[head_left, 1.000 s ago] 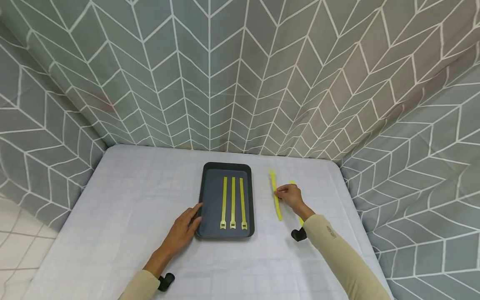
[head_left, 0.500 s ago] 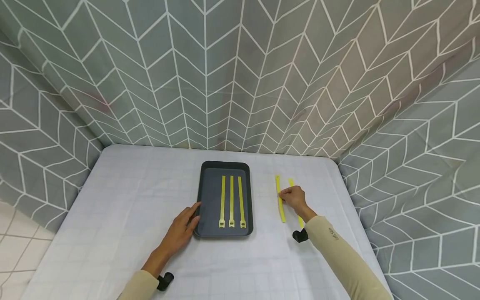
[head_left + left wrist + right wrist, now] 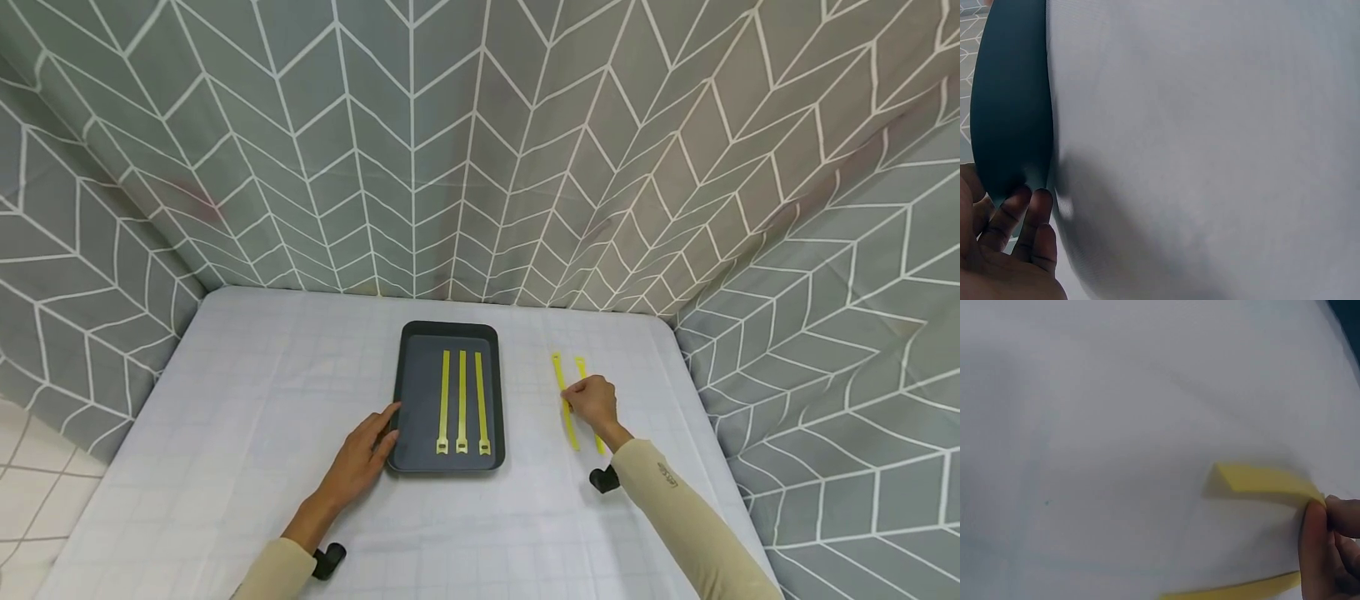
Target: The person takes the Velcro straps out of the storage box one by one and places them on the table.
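Observation:
Between thumb and fingertips, my right hand (image 3: 594, 402) pinches a yellow hook-and-loop cable tie (image 3: 1269, 480) at its middle. The tie runs lengthwise just right of the tray and bends where it is held; its free end stands off the cloth in the right wrist view. A second yellow tie (image 3: 581, 367) lies to its right, partly hidden under the hand. My left hand (image 3: 358, 462) touches the left rim of the dark grey tray (image 3: 405, 383), its fingertips (image 3: 1040, 203) against the outer wall. Three yellow ties (image 3: 462, 400) lie side by side in the tray, slotted heads toward me.
A white cloth (image 3: 285, 375) covers the table. Grey curtains (image 3: 450, 167) with white chevron lines hang close behind the table and at both sides. Tiled floor (image 3: 37, 492) shows at the lower left. Each wrist carries a small black camera (image 3: 327, 561).
My right hand has moved the pinched tie a little to the right and toward me, closer to the second tie. The left hand stays on the tray rim. The head view shifted slightly.

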Demonstrator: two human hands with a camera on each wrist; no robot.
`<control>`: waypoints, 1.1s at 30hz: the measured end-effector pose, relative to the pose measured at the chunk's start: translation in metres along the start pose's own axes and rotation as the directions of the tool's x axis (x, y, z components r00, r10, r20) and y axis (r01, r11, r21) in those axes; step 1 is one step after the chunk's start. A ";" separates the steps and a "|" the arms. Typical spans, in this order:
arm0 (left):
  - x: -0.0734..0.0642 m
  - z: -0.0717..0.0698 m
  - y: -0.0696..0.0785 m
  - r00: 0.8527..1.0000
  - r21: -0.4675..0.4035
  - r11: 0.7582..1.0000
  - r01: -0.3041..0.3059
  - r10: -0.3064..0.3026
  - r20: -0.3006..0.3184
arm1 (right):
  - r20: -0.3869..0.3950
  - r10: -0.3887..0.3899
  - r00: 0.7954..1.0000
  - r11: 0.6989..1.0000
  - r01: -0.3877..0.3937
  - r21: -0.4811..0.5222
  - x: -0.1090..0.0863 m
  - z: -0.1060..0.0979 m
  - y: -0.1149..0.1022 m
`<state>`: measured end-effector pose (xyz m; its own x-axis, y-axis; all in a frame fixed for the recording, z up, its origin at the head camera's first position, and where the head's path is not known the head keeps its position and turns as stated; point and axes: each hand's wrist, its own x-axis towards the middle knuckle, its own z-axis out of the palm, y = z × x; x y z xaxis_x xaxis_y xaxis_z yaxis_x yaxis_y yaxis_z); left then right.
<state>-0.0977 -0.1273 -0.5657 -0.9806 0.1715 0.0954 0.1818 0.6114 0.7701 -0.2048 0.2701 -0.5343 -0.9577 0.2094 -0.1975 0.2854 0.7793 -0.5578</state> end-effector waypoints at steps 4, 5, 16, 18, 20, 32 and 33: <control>0.000 0.000 0.000 1.000 0.007 1.000 0.001 -0.001 -0.001 | -0.027 -0.011 1.000 0.999 0.010 -0.040 -0.003 -0.001 0.000; -0.001 0.000 0.000 1.000 0.008 1.000 0.003 -0.003 -0.001 | -0.034 -0.014 0.999 0.999 0.013 -0.048 -0.004 -0.001 0.000; 0.000 0.001 -0.001 1.000 -0.002 1.000 0.004 -0.004 -0.001 | -0.070 -0.041 0.997 0.991 0.031 -0.131 -0.006 0.001 -0.001; 0.000 0.001 -0.001 1.000 -0.002 1.000 -0.001 0.001 -0.002 | -0.069 -0.040 0.997 0.990 0.030 -0.140 -0.006 0.000 -0.001; 0.000 0.001 -0.001 1.000 -0.006 1.000 -0.005 0.005 -0.003 | -0.068 -0.042 0.997 0.988 0.031 -0.149 -0.006 0.000 -0.001; 0.001 0.001 -0.002 1.000 -0.008 1.000 -0.009 0.009 0.000 | -0.065 -0.019 0.998 0.988 0.009 -0.152 -0.007 0.001 -0.001; 0.001 0.001 -0.003 1.000 -0.007 1.000 -0.009 0.009 0.001 | -0.064 -0.018 0.998 0.988 0.008 -0.151 -0.007 0.001 -0.001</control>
<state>-0.0987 -0.1278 -0.5684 -0.9788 0.1778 0.1018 0.1902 0.6041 0.7739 -0.1982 0.2670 -0.5332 -0.9630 0.2329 -0.1355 0.2690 0.8612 -0.4312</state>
